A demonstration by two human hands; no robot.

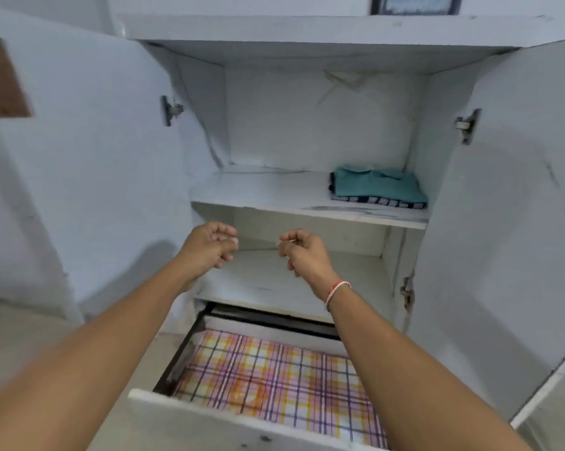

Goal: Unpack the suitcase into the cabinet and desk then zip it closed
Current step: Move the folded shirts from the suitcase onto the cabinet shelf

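1. head view: a white cabinet (307, 30) fills the frame, with its left door (89, 164) swung open at the left of the frame and its right door (515, 206) swung open at the right.
2. on the upper shelf (261, 193), toward its right end in the centre right of the frame, lies a folded teal garment (378, 187) on top of a folded dark blue and white striped cloth (377, 201); the two touch, and the striped one rests on the shelf.
3. the lower shelf (274, 278) sits behind the hands at the middle of the frame.
4. at the bottom centre a drawer (190, 415) stands pulled out, and a plaid cloth (274, 375) in pink, orange, yellow and dark lines lies flat inside it.
5. the left hand (209, 247) is raised in front of the lower shelf, fingers loosely curled, holding nothing.
6. the right hand (302, 252), just beside it and apart from it, is likewise loosely curled with nothing in it; a red and white thread band (338, 289) circles its wrist.
7. a brown panel (3, 79) shows at the upper left of the frame, and a dark-framed object (416, 4) at the top edge.
8. no brand, label or writing can be read, and the suitcase is out of frame.
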